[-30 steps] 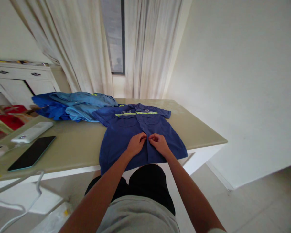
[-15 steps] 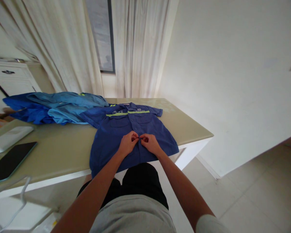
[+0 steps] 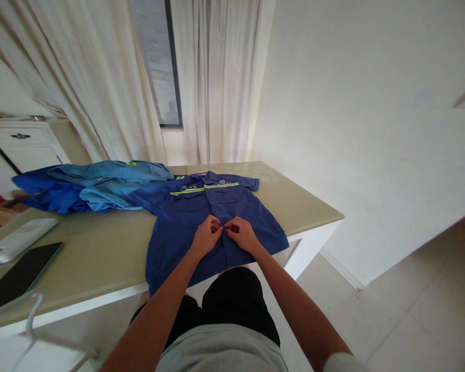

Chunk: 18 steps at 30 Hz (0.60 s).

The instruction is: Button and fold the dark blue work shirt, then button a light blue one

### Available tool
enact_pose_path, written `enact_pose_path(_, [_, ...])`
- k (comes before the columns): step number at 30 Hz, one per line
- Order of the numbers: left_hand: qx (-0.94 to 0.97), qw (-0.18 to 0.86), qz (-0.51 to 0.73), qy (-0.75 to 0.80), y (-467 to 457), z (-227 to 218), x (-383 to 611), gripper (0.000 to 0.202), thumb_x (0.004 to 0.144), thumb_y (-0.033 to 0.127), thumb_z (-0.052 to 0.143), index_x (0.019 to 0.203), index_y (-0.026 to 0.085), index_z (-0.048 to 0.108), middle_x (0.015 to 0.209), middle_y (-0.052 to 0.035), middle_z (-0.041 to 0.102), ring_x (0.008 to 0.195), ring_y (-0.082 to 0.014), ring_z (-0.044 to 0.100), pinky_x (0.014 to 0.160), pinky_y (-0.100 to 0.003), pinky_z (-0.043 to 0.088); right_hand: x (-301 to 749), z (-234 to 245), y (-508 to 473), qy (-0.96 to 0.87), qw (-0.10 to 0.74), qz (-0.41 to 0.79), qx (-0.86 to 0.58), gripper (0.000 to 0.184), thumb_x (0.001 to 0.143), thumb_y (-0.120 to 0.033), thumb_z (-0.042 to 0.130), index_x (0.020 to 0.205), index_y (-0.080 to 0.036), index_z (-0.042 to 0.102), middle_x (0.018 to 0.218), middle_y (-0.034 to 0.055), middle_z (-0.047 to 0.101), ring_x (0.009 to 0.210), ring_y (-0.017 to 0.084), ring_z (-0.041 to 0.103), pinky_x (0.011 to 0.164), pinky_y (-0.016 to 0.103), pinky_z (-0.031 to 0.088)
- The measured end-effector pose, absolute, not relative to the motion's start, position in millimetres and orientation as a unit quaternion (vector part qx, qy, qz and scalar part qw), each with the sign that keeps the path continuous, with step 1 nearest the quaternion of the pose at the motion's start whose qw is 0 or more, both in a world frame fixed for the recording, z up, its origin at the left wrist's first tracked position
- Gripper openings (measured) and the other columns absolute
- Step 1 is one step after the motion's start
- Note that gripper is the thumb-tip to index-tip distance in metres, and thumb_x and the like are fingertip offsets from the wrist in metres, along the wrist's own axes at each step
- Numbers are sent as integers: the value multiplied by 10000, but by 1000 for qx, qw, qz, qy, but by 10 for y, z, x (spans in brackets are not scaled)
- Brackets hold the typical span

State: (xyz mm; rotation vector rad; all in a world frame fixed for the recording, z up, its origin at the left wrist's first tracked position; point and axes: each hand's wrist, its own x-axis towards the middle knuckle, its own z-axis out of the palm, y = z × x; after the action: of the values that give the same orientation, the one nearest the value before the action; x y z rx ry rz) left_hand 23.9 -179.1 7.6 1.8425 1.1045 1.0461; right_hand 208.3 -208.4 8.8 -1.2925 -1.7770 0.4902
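Observation:
A dark blue short-sleeved work shirt (image 3: 186, 227) with a yellow-green reflective stripe lies flat, front up, on the beige table (image 3: 101, 253), its hem hanging over the near edge. My left hand (image 3: 205, 236) and my right hand (image 3: 242, 233) meet at the shirt's front placket, below the chest pockets. Both are closed in a pinch on the cloth there, fingertips almost touching each other. What lies between the fingertips is too small to make out.
A heap of lighter blue garments (image 3: 89, 183) lies at the table's far left, touching the shirt's sleeve. A dark tablet (image 3: 19, 276) and a white device (image 3: 17, 240) rest near the left edge. White drawers (image 3: 15, 147), curtains and a window stand behind; a wall is on the right.
The view has swung a little to the right and down. My hands have stayed together on the shirt's front, shifting only slightly along the placket.

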Motion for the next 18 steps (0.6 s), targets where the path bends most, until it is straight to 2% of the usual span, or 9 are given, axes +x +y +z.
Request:
enact_pose_path(3, [723, 367, 404, 423, -1788, 68, 237, 122, 832, 272, 630, 932, 232, 573, 744, 18, 691, 694, -162, 676, 666, -273, 489, 2086, 84, -2072, -709, 432, 198, -521, 177, 796, -135, 703, 938, -210, 776, 878, 22, 722, 674, 139, 591, 690, 267, 472])
enact_pose_path(7, [747, 333, 383, 430, -1798, 87, 239, 101, 828, 220, 605, 912, 225, 661, 742, 14, 690, 677, -152, 649, 673, -270, 478, 2084, 88, -2073, -705, 423, 231, -520, 201, 773, -133, 697, 955, -209, 737, 829, -8, 718, 634, 130, 573, 652, 252, 459])
enact_pose_path(14, [782, 297, 359, 414, -1800, 102, 250, 166, 891, 330, 617, 928, 246, 755, 839, -14, 741, 711, -172, 645, 695, -293, 469, 2112, 61, -2074, -693, 456, 277, -485, 274, 781, -200, 679, 1047, -215, 616, 853, -33, 674, 619, 110, 536, 611, 229, 431])
enact_pose_path(18, [793, 274, 365, 404, -1794, 94, 245, 179, 910, 312, 594, 933, 241, 756, 902, -35, 749, 765, -185, 646, 726, -304, 470, 2135, 41, -2026, -675, 467, 296, -488, 254, 776, -237, 688, 1015, -205, 610, 869, -13, 680, 711, 134, 592, 643, 242, 450])
